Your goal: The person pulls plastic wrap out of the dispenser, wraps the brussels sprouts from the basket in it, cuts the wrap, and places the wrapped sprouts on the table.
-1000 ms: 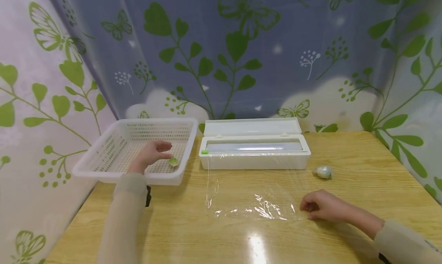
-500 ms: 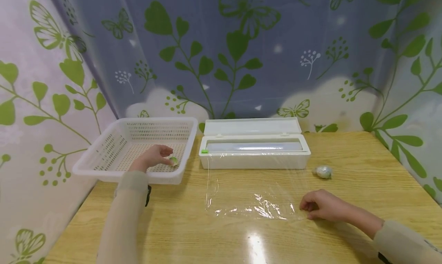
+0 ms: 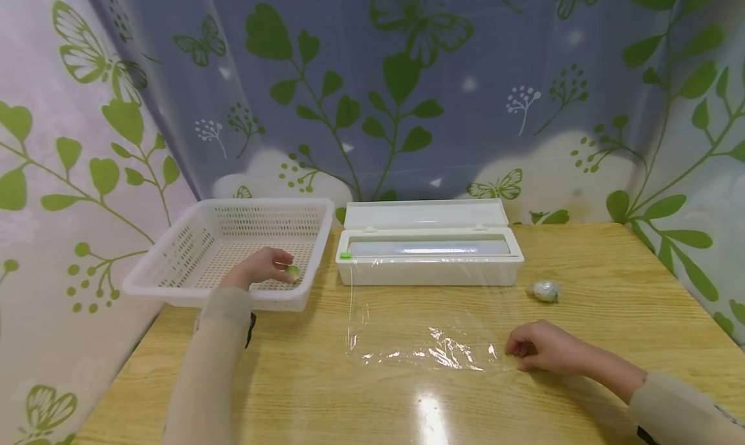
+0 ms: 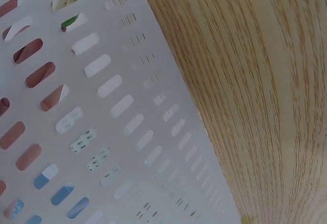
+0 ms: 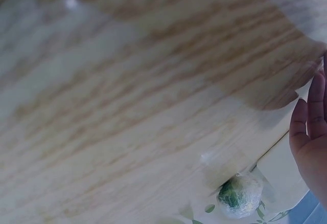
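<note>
In the head view my left hand [image 3: 264, 267] reaches into the white slotted basket [image 3: 140, 283]. Its thumb and fingers pinch a small, pale-green vegetable piece [image 3: 293, 272] on the basket floor. Through the side slots of the basket [image 4: 107, 127], the left wrist view shows bits of skin and a green patch. My right hand [image 3: 544, 348] pinches the corner of a clear sheet of cling film [image 3: 442, 351] close over the table. The film stretches from a white dispenser box [image 3: 431, 274] with its lid raised. Extended fingers of the right hand [image 5: 314, 137] show in the right wrist view.
A small green lump wrapped in film [image 3: 546, 290] lies right of the dispenser and shows up close as a wrapped bundle [image 5: 240, 196]. A green slider [image 3: 346, 255] sits at the dispenser's left end. A patterned curtain [image 3: 465, 108] stands behind the wooden table [image 3: 326, 400].
My left hand has moved slightly right and lower, bringing thumb and fingers around the vegetable piece. The right hand and film have stayed in place.
</note>
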A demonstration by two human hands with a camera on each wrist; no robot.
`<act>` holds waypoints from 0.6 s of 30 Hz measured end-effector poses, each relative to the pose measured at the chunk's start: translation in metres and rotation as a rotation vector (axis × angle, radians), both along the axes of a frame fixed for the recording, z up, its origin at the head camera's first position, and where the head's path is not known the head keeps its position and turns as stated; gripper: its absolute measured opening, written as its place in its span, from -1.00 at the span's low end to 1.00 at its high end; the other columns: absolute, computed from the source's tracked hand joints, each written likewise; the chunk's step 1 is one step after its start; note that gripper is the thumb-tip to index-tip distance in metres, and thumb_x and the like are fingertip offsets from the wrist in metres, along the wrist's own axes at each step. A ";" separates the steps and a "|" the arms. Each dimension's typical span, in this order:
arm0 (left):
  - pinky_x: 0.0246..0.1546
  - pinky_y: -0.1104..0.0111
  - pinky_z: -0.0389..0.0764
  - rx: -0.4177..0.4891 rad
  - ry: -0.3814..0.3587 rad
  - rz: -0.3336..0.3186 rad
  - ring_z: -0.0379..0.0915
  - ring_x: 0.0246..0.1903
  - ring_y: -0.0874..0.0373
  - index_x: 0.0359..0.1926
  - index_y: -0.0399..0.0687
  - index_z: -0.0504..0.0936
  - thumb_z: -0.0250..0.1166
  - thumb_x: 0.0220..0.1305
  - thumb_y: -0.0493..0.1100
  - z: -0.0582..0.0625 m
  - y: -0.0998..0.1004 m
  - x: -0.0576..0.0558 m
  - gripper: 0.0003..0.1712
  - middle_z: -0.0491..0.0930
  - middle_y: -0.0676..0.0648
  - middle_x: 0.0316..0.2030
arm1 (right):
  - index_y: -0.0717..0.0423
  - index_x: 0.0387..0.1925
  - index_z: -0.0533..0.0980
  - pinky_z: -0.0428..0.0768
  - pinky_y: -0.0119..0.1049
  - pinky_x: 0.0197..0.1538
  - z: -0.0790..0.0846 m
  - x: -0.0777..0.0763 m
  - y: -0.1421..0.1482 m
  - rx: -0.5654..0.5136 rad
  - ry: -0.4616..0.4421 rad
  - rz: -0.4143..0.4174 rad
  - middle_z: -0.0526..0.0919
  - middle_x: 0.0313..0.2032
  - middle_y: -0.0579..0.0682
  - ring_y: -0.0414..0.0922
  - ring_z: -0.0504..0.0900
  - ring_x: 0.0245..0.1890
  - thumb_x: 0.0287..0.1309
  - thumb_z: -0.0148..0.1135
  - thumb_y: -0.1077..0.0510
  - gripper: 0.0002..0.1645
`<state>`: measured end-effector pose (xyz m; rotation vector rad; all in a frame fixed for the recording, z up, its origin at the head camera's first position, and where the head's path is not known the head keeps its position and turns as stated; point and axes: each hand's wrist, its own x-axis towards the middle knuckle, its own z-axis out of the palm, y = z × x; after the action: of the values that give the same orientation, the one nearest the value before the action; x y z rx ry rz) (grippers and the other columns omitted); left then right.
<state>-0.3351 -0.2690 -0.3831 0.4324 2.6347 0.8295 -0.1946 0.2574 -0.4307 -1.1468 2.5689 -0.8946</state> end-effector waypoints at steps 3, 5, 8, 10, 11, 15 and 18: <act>0.00 0.08 0.34 0.015 -0.008 0.009 0.29 0.03 -0.20 0.11 -0.47 0.29 0.34 0.00 -0.17 0.001 0.001 0.001 -0.29 0.33 -0.38 0.06 | 0.12 -0.40 0.53 0.51 -0.40 -0.42 0.000 0.000 0.000 -0.001 0.003 0.004 0.52 -0.45 -0.23 -0.33 0.48 -0.45 -0.18 0.35 0.29 -0.79; 0.00 0.09 0.34 0.012 -0.006 0.012 0.30 0.02 -0.20 0.11 -0.48 0.29 0.34 0.00 -0.19 0.001 0.001 0.002 -0.30 0.34 -0.38 0.05 | 0.12 -0.40 0.53 0.51 -0.40 -0.42 0.000 0.000 0.000 -0.002 0.000 0.006 0.52 -0.45 -0.23 -0.33 0.48 -0.45 -0.18 0.35 0.29 -0.80; 0.00 0.10 0.34 -0.011 -0.009 0.018 0.32 0.01 -0.18 0.10 -0.46 0.30 0.34 0.00 -0.18 0.001 0.002 0.002 -0.31 0.36 -0.36 0.04 | 0.11 -0.40 0.53 0.51 -0.40 -0.42 0.000 0.000 0.000 -0.003 -0.005 0.006 0.52 -0.45 -0.23 -0.33 0.48 -0.45 -0.17 0.35 0.28 -0.80; 0.01 0.11 0.34 -0.028 -0.014 0.027 0.33 0.00 -0.17 0.09 -0.45 0.32 0.35 -0.01 -0.16 0.000 0.002 0.002 -0.32 0.38 -0.34 0.03 | 0.11 -0.40 0.53 0.50 -0.40 -0.42 0.000 0.000 0.000 -0.005 -0.007 0.006 0.52 -0.45 -0.23 -0.32 0.48 -0.45 -0.18 0.35 0.28 -0.80; 0.01 0.11 0.34 -0.035 -0.020 0.031 0.33 0.00 -0.16 0.09 -0.44 0.33 0.35 -0.01 -0.16 0.000 0.002 0.002 -0.32 0.39 -0.33 0.02 | 0.11 -0.40 0.53 0.50 -0.40 -0.42 0.000 0.000 0.000 -0.005 -0.007 0.006 0.52 -0.46 -0.24 -0.32 0.48 -0.45 -0.18 0.35 0.28 -0.80; 0.00 0.12 0.35 -0.041 -0.041 0.047 0.33 -0.01 -0.15 0.08 -0.43 0.35 0.36 -0.02 -0.17 -0.001 0.002 0.003 -0.33 0.40 -0.32 0.01 | 0.11 -0.40 0.53 0.50 -0.40 -0.42 -0.001 -0.001 0.000 -0.004 -0.004 0.007 0.52 -0.46 -0.24 -0.32 0.48 -0.45 -0.18 0.35 0.27 -0.80; -0.01 0.12 0.36 -0.056 -0.047 0.044 0.33 -0.01 -0.15 0.08 -0.43 0.34 0.36 -0.03 -0.19 -0.001 0.002 0.003 -0.33 0.40 -0.32 0.01 | 0.10 -0.40 0.53 0.50 -0.40 -0.42 -0.001 -0.001 0.001 -0.001 -0.009 0.005 0.52 -0.45 -0.24 -0.33 0.47 -0.45 -0.17 0.35 0.26 -0.80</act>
<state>-0.3318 -0.2670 -0.3845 0.3378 2.6257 0.7672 -0.1955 0.2581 -0.4317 -1.1465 2.5579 -0.8984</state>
